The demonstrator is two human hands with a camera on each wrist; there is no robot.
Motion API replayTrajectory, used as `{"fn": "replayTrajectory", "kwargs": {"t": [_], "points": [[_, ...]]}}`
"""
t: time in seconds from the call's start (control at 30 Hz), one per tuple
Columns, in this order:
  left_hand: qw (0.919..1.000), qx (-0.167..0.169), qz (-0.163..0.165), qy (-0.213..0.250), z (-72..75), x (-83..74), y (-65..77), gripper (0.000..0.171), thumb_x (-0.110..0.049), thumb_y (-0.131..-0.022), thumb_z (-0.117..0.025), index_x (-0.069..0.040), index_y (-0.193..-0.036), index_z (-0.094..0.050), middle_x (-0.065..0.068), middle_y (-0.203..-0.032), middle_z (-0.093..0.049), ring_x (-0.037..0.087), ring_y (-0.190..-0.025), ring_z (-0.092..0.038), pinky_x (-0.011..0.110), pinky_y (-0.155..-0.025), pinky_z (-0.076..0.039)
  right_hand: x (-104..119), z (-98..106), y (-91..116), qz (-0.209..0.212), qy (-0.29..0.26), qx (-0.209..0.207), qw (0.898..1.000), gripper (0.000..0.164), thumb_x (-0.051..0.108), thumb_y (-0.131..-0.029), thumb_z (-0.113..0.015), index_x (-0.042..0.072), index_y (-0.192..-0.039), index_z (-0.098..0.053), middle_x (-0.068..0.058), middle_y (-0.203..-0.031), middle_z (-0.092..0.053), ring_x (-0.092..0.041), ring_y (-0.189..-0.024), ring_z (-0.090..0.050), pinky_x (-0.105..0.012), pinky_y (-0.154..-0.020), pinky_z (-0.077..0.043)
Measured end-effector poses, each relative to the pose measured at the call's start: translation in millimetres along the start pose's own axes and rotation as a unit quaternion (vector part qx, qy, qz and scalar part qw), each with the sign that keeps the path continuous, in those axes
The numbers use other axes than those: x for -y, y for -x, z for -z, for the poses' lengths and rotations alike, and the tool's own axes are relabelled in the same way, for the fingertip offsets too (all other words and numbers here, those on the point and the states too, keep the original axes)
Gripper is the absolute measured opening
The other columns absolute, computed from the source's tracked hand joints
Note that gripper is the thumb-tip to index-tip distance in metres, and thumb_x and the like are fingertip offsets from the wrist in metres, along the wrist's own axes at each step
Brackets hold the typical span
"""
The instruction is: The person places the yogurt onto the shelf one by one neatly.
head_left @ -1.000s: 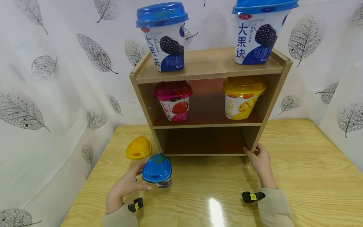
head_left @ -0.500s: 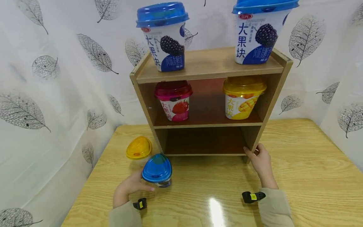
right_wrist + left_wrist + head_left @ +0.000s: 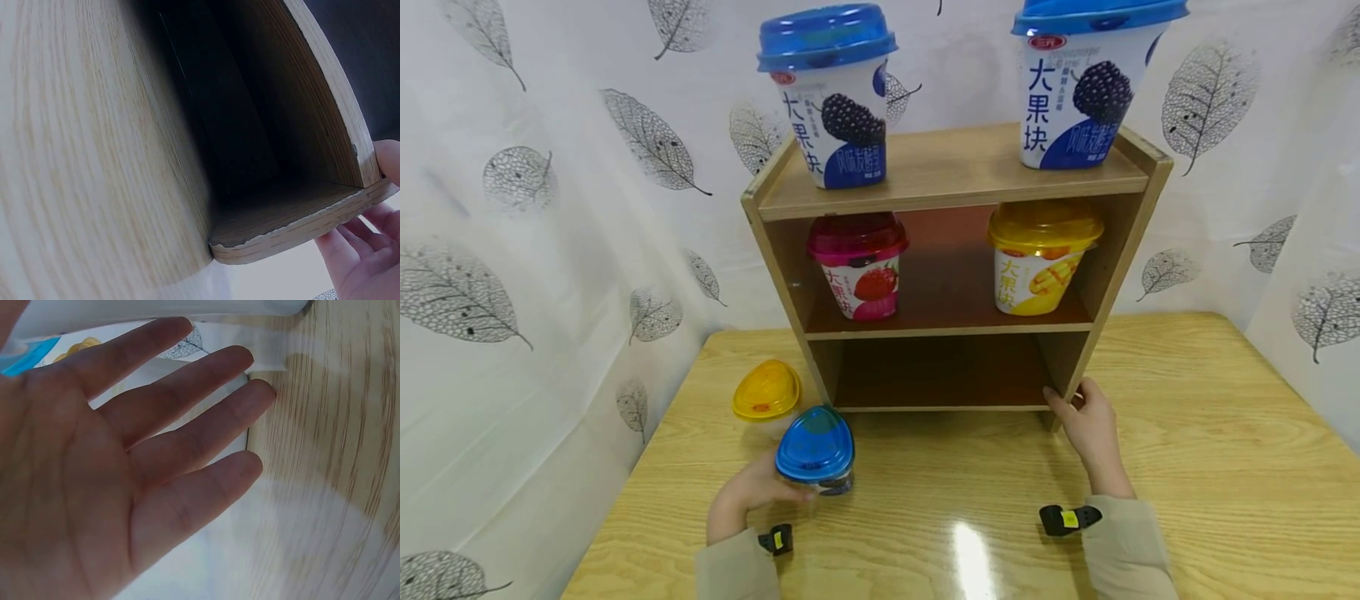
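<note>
A yogurt cup with a blue lid [image 3: 816, 446] stands on the table in front of the shelf's left side. My left hand [image 3: 758, 485] is right beside it, thumb toward the near side. The left wrist view shows the fingers [image 3: 187, 437] straight and spread; whether they touch the cup I cannot tell. At the small wooden shelf [image 3: 947, 331], my right hand [image 3: 1090, 429] grips the lower right corner. Its thumb [image 3: 389, 161] lies on the front edge and the other fingers go round the outer side.
Behind the blue-lidded cup stands a yellow-lidded cup [image 3: 767, 392]. Two blackberry cups, left [image 3: 842, 125] and right [image 3: 1067, 100], stand on top of the shelf. The middle level holds a strawberry cup [image 3: 868, 283] and a mango cup [image 3: 1037, 279]. A leaf-print cloth [image 3: 580, 233] hangs behind.
My left hand has moved right and closer in against the blue-lidded cup, which stays in place. My right hand keeps its grip on the shelf.
</note>
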State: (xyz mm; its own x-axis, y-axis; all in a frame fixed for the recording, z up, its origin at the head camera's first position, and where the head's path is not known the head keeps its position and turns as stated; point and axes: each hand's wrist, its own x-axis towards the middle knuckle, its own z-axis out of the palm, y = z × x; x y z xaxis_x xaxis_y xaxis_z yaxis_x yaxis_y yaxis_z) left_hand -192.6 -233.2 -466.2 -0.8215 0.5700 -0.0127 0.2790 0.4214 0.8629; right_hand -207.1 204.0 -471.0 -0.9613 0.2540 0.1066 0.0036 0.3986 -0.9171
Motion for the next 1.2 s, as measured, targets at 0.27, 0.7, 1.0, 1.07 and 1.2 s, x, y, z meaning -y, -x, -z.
{"fn": "replayTrajectory", "kwargs": {"t": [0.27,0.7,1.0,1.07,1.2], "points": [[0.9997,-0.005,-0.023,0.005,-1.3,2.7,-4.3,0.078,-0.009,-0.070,-0.073,0.012,-0.129,-0.027,0.029,-0.123,-0.042,0.040,-0.110,-0.041,0.046,-0.092,-0.034,0,-1,0,0.002,0.000,-0.001,1.000,0.055,0.032,-0.088,-0.051,-0.003,-0.127,-0.036,-0.024,-0.123,-0.042,-0.038,-0.110,-0.044,-0.047,-0.084,-0.041],[0.9996,-0.001,-0.028,0.007,-5.7,-3.0,-8.4,0.081,-0.011,-0.071,-0.073,0.009,-0.131,-0.024,0.027,-0.124,-0.042,0.039,-0.111,-0.042,0.050,-0.091,-0.034,0,-1,-1,0.004,-0.003,-0.001,1.000,0.055,0.031,-0.088,-0.052,-0.003,-0.127,-0.036,-0.025,-0.124,-0.041,-0.038,-0.111,-0.043,-0.048,-0.085,-0.041],[0.9973,-0.033,-0.061,-0.023,-7.8,-10.1,-13.7,0.077,-0.014,-0.071,-0.074,0.000,-0.132,-0.031,0.016,-0.125,-0.046,0.029,-0.111,-0.043,0.046,-0.094,-0.034,-2,-1,-1,0.008,0.000,-0.005,1.000,0.055,0.031,-0.088,-0.053,-0.004,-0.127,-0.036,-0.026,-0.124,-0.041,-0.039,-0.111,-0.043,-0.049,-0.084,-0.041],[0.9968,-0.038,-0.064,-0.028,-8.4,-10.5,-14.4,0.076,-0.015,-0.071,-0.075,-0.001,-0.132,-0.033,0.015,-0.124,-0.047,0.027,-0.110,-0.044,0.044,-0.094,-0.035,-2,-1,-1,0.010,0.001,-0.006,1.000,0.054,0.030,-0.088,-0.053,-0.004,-0.126,-0.037,-0.026,-0.123,-0.041,-0.039,-0.111,-0.044,-0.049,-0.084,-0.041],[0.9964,-0.033,-0.077,-0.015,-9.7,-9.7,-16.1,0.076,-0.013,-0.070,-0.075,0.001,-0.131,-0.032,0.017,-0.124,-0.047,0.027,-0.110,-0.045,0.040,-0.094,-0.035,-2,-1,-1,0.014,0.002,-0.007,1.000,0.054,0.030,-0.088,-0.053,-0.004,-0.126,-0.037,-0.025,-0.123,-0.042,-0.039,-0.110,-0.044,-0.048,-0.084,-0.042]]}}
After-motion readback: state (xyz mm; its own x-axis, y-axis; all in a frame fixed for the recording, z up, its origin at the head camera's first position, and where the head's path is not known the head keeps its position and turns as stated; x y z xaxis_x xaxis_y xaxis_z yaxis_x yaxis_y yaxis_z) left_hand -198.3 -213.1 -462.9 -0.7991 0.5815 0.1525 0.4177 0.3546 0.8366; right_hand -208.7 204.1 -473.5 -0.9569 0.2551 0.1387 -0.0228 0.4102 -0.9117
